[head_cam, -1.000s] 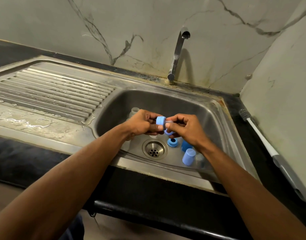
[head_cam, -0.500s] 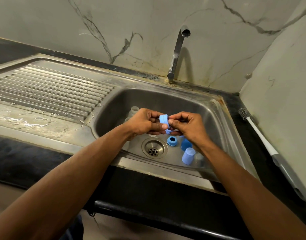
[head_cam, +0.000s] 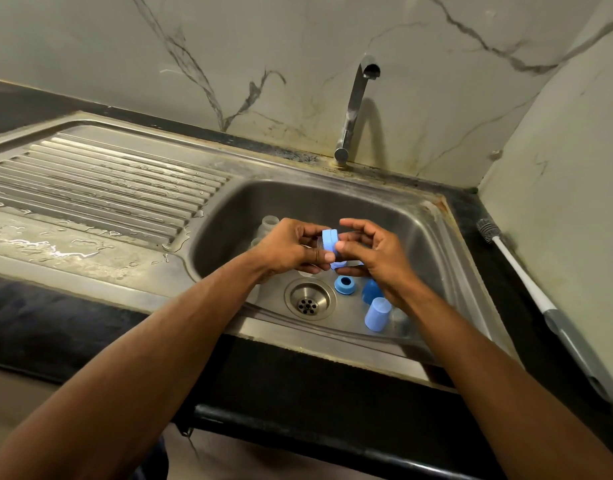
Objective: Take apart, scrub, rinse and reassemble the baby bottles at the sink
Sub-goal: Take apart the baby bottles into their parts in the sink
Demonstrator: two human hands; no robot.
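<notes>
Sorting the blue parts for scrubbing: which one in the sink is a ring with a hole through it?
The blue ring lying flat right of the drain; the light blue cap nearer the front rim is closed on top.

Blue collar ring (head_cam: 330, 240), grey-veined marble wall (head_cam: 228, 64).

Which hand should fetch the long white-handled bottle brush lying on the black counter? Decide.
Right. The bottle brush lies right of the steel sink, on the right hand's side. The left hand grips the blue plastic collar ring and would have to cross over.
</notes>
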